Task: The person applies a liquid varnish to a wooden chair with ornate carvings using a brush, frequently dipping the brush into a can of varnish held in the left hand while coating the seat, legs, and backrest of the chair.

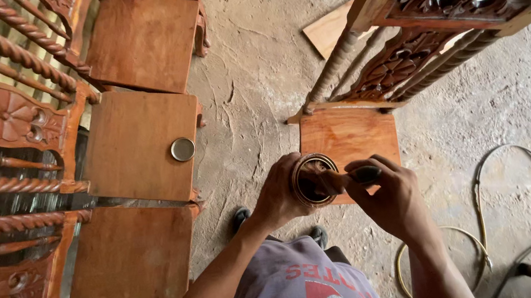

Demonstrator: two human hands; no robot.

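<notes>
Gripping a small round tin [313, 178] with its lid off, the left hand [282, 192] wraps its fingers around the tin's side and holds it above the front edge of a carved wooden chair [354, 130]. The right hand [385, 198] pinches a dark-handled brush [354, 176] between thumb and fingers, with the bristle end dipped into the tin's dark contents. A round metal lid [183, 149] lies well apart on the seat of one of several matching chairs [138, 143] lined up to the left. A hose [498, 205] loops across the dusty floor [253, 67] near the person's feet. Judging from this, the tin could tip if the brush presses hard against its rim, spilling finish onto the seat below. An overloaded brush might drip on the way out, and floor dust could stick to wet wood. The hose loop looks like a trip hazard too.
</notes>
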